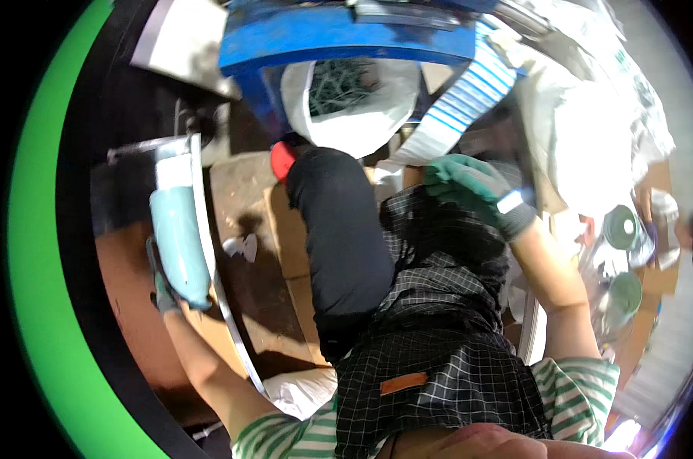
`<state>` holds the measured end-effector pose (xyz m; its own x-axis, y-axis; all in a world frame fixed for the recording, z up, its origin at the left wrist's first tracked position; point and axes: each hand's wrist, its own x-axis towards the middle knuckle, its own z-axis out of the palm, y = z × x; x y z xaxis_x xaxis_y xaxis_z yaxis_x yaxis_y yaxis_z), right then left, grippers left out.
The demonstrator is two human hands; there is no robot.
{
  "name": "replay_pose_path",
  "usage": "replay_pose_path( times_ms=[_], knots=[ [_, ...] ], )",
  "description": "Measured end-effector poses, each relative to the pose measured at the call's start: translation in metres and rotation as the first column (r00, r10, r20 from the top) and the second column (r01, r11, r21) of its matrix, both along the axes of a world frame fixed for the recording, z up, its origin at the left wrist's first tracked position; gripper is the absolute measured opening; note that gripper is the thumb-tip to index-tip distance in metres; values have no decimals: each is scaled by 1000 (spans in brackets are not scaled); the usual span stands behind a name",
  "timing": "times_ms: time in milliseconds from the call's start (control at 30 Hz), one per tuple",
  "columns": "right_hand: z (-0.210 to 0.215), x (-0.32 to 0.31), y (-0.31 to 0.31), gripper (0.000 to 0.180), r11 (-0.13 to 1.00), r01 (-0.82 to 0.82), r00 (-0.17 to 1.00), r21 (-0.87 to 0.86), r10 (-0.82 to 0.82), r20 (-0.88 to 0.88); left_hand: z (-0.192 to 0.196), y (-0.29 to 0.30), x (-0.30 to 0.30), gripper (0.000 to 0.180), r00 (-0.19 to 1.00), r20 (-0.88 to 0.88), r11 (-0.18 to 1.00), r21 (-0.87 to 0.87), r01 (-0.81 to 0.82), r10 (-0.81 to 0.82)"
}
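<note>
On the left, my left hand (161, 292), in a grey and green glove, is closed around the side and lower end of a light-blue, bottle-shaped thing (180, 233). This has a smooth body, a rounded lower end and a white part at its top. My right hand (475, 193), gloved in green and grey, is over my right knee, beside the dark checked apron (446, 329). Its fingers are bent and blurred, and whether they hold anything cannot be made out. Just beyond them lies the lower end of a white strip with blue stripes (469, 96).
A blue bench (346, 37) stands ahead; beneath it is a white sack (361, 134) with dark green, thin pieces inside. A curved white edge (207, 222) runs beside the blue thing. White plastic bags (598, 138) and green round containers (621, 227) are at the right.
</note>
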<state>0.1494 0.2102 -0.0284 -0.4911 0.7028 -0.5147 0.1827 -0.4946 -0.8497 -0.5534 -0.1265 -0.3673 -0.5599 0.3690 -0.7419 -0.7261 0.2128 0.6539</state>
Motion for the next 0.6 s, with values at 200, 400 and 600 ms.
replay_pose_path(
  times_ms=[200, 400, 600],
  knots=[
    [-29, -5, -17, 47, 998, 2, 983, -60, -13, -185, 34, -35, -44, 40, 996, -18, 996, -37, 87, -87],
    [-17, -5, -25, 36, 997, 43, 985, 63, -32, -171, 175, 38, 137, 35, 210, -907, 908, -397, -135, -365],
    [14, 20, -24, 38, 891, 136, 987, 434, -85, -135, 337, 68, 351, 17, 222, -972, 944, -1, 329, -79]
  ],
)
